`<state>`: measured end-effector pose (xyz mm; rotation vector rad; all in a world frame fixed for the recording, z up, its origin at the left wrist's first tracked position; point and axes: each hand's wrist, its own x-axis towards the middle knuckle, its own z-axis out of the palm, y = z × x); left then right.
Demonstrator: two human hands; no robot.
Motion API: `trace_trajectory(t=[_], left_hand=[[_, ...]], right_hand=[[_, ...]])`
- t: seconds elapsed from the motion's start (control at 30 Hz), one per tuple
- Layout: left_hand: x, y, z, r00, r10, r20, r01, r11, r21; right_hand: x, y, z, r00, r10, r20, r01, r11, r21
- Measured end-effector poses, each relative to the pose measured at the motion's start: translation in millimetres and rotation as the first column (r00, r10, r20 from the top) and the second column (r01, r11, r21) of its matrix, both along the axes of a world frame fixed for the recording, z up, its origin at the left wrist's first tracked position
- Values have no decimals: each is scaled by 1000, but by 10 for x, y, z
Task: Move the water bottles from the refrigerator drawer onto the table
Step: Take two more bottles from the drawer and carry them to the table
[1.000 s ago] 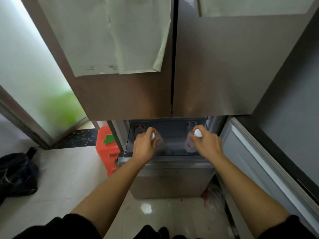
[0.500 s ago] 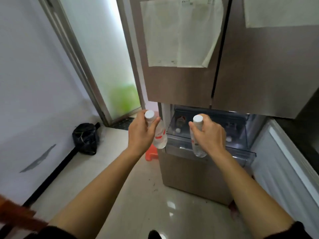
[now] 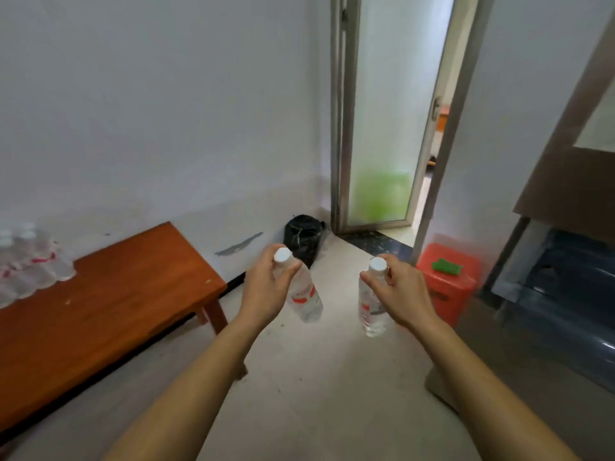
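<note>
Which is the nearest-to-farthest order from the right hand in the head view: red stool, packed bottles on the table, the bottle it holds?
1. Held bottle: gripped near the cap by the right hand, so it is touching.
2. Red stool: on the floor, just right of that hand.
3. Packed bottles: far left, on the wooden table by the wall.

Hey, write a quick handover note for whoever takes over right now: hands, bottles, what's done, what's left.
The left hand grips a water bottle just under its cap; the right hand grips a second water bottle the same way.
Both hang over the floor, between the open refrigerator drawer and the wooden table.
Done: a cluster of bottles stands at the table's left end.
Left: set these two on the table, then check the drawer, whose contents are hidden here.
</note>
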<state>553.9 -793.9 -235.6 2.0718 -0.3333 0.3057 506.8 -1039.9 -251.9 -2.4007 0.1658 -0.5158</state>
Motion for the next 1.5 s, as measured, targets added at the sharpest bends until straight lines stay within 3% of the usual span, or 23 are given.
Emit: trace_trajectory(t=[0.23,0.47,0.83,1.07,1.27,1.37,1.5], left_hand=[[128,2535,49,961,275,-7,-275,961,16],[301,4109,45,870,493,15,-493,869,37],[1259,5554,-310,702,709,-73,-710,704,15],[1984,6412,-317,583,803,-127,-803,593,64],[2201,7206,-368,474,873,-119,-866,486,116],[2257,7705,-493,460,877,-139,-870,477,128],[2395,8354,-720,505,839,-205,-832,536,145]], right_hand=[[904,2426,-38,957,288,-8,-288,957,25],[1630,4228,19,852,523,-15,-523,852,-6],[3151,6101,-447,683,728,-60,-729,684,4],[4136,7161,-469,484,873,-53,-875,485,0],[4438,8121,-539,327,943,-67,-945,328,1],[4522,8631,-620,298,951,-85,-954,299,-3],[4559,9241,-799,329,933,-146,-944,322,-70]])
